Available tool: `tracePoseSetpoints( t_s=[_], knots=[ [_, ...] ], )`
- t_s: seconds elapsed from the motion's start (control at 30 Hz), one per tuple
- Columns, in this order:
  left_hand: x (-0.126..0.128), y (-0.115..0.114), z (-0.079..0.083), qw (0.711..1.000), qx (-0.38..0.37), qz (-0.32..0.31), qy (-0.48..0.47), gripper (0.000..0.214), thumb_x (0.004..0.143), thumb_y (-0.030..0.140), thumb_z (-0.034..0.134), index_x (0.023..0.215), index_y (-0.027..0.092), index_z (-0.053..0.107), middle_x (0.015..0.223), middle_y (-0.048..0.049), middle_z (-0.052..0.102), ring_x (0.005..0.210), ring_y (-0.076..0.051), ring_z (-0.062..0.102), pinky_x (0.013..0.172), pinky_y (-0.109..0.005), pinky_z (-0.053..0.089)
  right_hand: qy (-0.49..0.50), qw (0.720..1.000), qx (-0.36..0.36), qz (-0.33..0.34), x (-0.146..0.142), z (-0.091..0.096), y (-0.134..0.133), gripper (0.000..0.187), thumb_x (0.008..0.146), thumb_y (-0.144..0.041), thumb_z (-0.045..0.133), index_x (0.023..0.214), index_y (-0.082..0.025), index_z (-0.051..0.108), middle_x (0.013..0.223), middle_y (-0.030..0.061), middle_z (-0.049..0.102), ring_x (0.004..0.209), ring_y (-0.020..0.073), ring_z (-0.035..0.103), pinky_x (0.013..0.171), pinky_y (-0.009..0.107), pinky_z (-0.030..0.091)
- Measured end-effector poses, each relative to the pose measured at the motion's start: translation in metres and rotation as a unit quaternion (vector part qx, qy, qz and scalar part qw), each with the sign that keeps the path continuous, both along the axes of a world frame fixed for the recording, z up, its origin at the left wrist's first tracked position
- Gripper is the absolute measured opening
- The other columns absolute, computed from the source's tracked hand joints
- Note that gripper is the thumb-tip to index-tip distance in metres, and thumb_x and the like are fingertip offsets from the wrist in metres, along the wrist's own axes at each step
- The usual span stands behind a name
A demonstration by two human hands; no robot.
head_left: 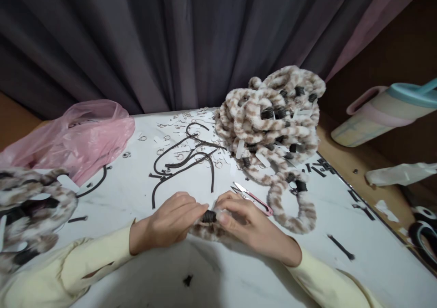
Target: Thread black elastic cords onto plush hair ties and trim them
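Between my two hands is a fluffy brown-and-white plush strap (208, 233) with a black cord wrapping (209, 216) coiled round it. My left hand (174, 219) is closed on the strap at the left of the wrapping, its fingertips by the coils. From the right, my right hand (247, 221) pinches the strap just beside the wrapping. The undersides of both hands are hidden. Just beyond my right hand lies a pair of pink-handled thread snips (254, 197). Several loose black cords (191, 162) lie past my hands.
A heap of plush straps (273, 112) stands at the back right, with more plush straps (37, 207) at the left. Metal rings (218, 163) are scattered behind the cords. A pink plastic bag (85, 135) lies back left. A tumbler (382, 112) and black scissors (423, 239) are at the right.
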State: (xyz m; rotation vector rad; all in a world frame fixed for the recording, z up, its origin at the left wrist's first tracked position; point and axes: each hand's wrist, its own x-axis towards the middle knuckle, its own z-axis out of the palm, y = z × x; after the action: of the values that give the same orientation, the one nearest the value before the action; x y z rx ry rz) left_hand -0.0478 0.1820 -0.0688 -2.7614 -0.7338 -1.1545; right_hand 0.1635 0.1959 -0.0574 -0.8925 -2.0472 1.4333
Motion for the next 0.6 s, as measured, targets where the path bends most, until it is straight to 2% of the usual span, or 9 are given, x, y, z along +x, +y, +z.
tracePoseSetpoints(
  t_s=[0.13,0.27,0.37,0.47,0.53,0.6],
  knots=[
    [-0.002,0.004,0.005,0.997,0.066,-0.035,0.035,0.026,0.092,0.010,0.031,0.105,0.004,0.053,0.072,-0.0090,0.065,0.068,-0.017,0.057,0.064,-0.028,0.047,0.039,0.989,-0.138,0.043,0.000,0.006,-0.002,0.048,0.089,-0.053,0.045,0.076,-0.011,0.062,0.081,0.0068,0.055,0.078,0.0129,0.052,0.069,0.023,0.040],
    [-0.002,0.003,0.012,0.995,0.073,-0.043,0.054,0.026,0.089,0.008,0.032,0.100,0.006,0.055,0.073,-0.0085,0.066,0.065,-0.016,0.058,0.061,-0.028,0.048,0.073,0.985,-0.158,0.016,-0.003,0.004,-0.005,0.044,0.084,-0.052,0.053,0.072,-0.010,0.061,0.078,0.0058,0.055,0.074,0.0122,0.052,0.068,0.023,0.039],
    [-0.002,0.000,0.016,0.994,0.066,-0.045,0.078,0.022,0.088,0.007,0.035,0.096,0.006,0.055,0.071,-0.0091,0.065,0.063,-0.017,0.058,0.060,-0.030,0.047,0.072,0.987,-0.142,0.001,-0.005,0.002,-0.007,0.046,0.083,-0.055,0.054,0.077,-0.010,0.064,0.081,0.0074,0.056,0.077,0.0145,0.052,0.071,0.025,0.039],
    [-0.001,-0.003,0.015,0.995,0.030,-0.047,0.080,0.026,0.089,0.007,0.033,0.109,0.002,0.049,0.071,-0.0101,0.065,0.063,-0.018,0.058,0.061,-0.031,0.047,0.072,0.991,-0.106,-0.024,-0.007,-0.001,-0.010,0.048,0.082,-0.058,0.053,0.079,-0.012,0.064,0.082,0.0082,0.057,0.080,0.0162,0.051,0.072,0.028,0.039],
    [0.000,-0.004,0.010,0.997,-0.010,-0.053,0.061,0.033,0.091,0.010,0.030,0.121,0.003,0.041,0.073,-0.0090,0.064,0.062,-0.017,0.057,0.059,-0.030,0.047,0.069,0.995,-0.043,-0.050,-0.008,-0.004,-0.013,0.044,0.086,-0.054,0.050,0.078,-0.013,0.064,0.081,0.0071,0.057,0.080,0.0160,0.051,0.072,0.029,0.037],
    [0.001,-0.006,0.003,0.997,-0.041,-0.044,0.037,0.037,0.092,0.012,0.030,0.127,0.005,0.036,0.073,-0.0074,0.063,0.060,-0.017,0.056,0.058,-0.030,0.046,0.059,0.994,0.056,-0.074,-0.010,-0.006,-0.017,0.037,0.092,-0.042,0.045,0.075,-0.014,0.062,0.079,0.0055,0.058,0.080,0.0153,0.050,0.074,0.031,0.033]
  ],
)
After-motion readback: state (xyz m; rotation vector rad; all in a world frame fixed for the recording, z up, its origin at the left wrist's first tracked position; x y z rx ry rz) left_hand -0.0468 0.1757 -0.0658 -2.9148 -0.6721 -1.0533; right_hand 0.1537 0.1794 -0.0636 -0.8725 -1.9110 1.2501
